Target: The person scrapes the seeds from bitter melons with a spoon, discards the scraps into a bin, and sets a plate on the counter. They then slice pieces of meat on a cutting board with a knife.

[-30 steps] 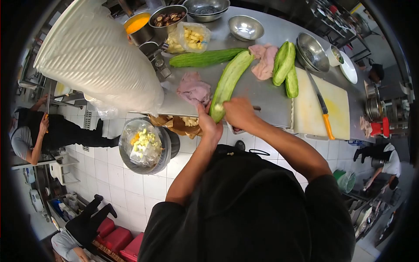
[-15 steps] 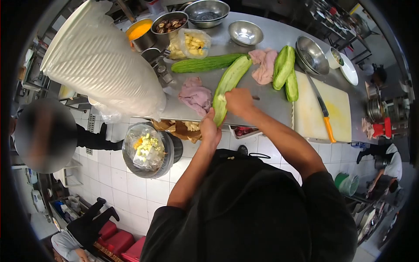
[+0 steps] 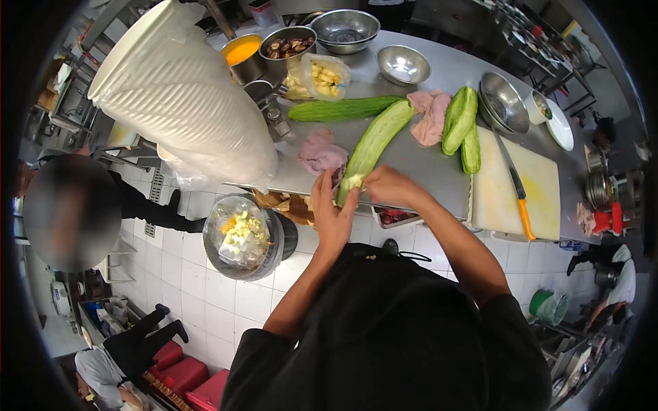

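Observation:
A long, large cucumber [image 3: 379,137], pale green with its skin pared, lies slantwise over the steel counter's near edge. My left hand [image 3: 332,212] grips its lower end, fingers around the side. My right hand [image 3: 388,185] is closed beside that end, and whatever tool it holds is hidden by the fingers. A pale shaving [image 3: 354,181] sits on the cucumber between both hands. Behind lies a darker green cucumber [image 3: 339,109]. A pinkish cloth [image 3: 321,152] is left of my left hand, and another cloth [image 3: 430,118] lies near the far tip.
Pared cucumbers [image 3: 460,127] lie beside a cutting board [image 3: 531,185] bearing an orange-handled knife [image 3: 515,181]. Steel bowls [image 3: 404,65] and a bag of yellow pieces [image 3: 325,77] stand behind. Stacked white containers [image 3: 185,103] rise at left above a lined bin [image 3: 274,236]. Other people stand nearby.
My right hand has moved down toward the cucumber's near end, with the pale shaving beside it. My left hand has shifted slightly, its fingers now more spread. The whole view has moved a little.

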The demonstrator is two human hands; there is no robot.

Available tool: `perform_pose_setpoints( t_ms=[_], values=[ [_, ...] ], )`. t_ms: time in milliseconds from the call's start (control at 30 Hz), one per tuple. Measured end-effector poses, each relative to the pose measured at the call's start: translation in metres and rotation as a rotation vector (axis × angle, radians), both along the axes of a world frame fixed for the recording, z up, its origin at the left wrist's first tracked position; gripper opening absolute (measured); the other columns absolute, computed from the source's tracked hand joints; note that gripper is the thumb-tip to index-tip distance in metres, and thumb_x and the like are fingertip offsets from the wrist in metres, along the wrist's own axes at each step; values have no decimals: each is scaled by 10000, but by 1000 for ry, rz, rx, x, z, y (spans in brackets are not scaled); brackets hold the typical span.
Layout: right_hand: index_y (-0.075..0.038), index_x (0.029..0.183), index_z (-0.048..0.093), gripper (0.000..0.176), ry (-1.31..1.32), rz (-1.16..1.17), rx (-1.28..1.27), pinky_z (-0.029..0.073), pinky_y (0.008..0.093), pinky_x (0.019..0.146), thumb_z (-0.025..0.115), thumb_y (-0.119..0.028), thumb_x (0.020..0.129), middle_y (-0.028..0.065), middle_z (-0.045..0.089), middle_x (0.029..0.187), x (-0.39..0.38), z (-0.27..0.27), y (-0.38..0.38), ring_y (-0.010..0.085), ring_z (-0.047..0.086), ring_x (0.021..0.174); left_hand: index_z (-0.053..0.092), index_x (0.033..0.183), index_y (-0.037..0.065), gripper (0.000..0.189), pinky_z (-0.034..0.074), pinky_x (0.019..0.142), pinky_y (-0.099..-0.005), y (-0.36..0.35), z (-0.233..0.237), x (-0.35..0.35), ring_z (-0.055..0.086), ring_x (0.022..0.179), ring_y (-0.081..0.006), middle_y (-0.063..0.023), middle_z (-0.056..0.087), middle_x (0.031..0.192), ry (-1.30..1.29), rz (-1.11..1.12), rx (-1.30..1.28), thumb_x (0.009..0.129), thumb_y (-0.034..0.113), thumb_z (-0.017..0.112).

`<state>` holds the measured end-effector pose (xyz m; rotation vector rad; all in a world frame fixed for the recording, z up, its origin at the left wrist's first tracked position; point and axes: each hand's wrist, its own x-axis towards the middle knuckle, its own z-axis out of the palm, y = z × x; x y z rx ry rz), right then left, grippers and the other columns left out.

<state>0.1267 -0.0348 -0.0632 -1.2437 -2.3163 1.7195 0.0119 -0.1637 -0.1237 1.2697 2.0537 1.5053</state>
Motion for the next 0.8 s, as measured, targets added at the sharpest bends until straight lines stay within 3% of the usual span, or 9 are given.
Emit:
perform_pose_setpoints(
  t_ms=[33,167,200,233,367,467,567,700,800],
  values=[
    [44,737,669,205,20,34,-34,479,343,602,537,-110,771,103,628,618,-6,0,-8,170,610,612,471,1414,34,681,401,1028,-402,-4,5,-5,486,1217,-358,-204,485,1314,-22,-27,40,833,234,762],
    [42,758,674,210,47,304,23,477,342,612,538,-118,755,125,644,642,-29,-5,-20,190,607,618,585,1328,51,529,502,711,-234,-35,18,-36,599,960,-155,-121,507,1302,-133,-134,7,823,39,746],
    [40,765,675,211,53,333,44,478,349,614,543,-124,752,129,647,649,-39,-6,-27,192,607,620,639,1251,43,439,483,638,-191,-39,14,-46,602,844,-108,-93,561,1224,29,-116,84,825,-12,729],
    [38,771,677,214,64,372,60,480,355,616,547,-130,749,134,650,656,-49,-7,-35,195,607,622,645,1237,36,419,483,646,-194,-47,12,-51,602,846,-104,-87,577,1187,-57,-117,50,830,-18,722],
    [46,853,709,273,-10,406,233,514,486,799,558,-159,755,302,659,885,-85,-2,-71,426,669,873,677,1155,20,312,443,616,-196,-81,-1,-82,571,778,-68,-43,638,1045,-278,15,59,847,-16,706],
    [46,867,702,268,-12,473,286,512,493,831,560,-156,763,302,662,913,-101,1,-84,441,661,895,707,1071,42,236,391,546,-219,-97,-2,-99,502,678,-49,-30,665,957,-288,84,95,836,17,711],
    [46,847,693,249,-58,427,280,512,495,830,575,-151,751,301,662,909,-105,-11,-91,443,660,893,707,1042,35,218,402,555,-219,-116,7,-111,541,688,-76,-54,681,945,-191,84,-57,826,7,698],
    [47,833,684,241,-28,331,280,517,491,814,590,-157,743,289,665,898,-88,-20,-75,437,662,880,705,1063,31,278,524,802,-322,-149,-47,-171,661,971,-243,-154,679,1129,-29,227,-152,786,21,722],
    [43,834,682,258,5,106,166,524,445,729,651,-189,726,240,678,810,-52,-21,-46,378,686,792,704,1110,19,366,418,1040,-448,-168,-73,-205,528,1220,-384,-251,517,1363,434,552,-524,771,137,777]
  ],
)
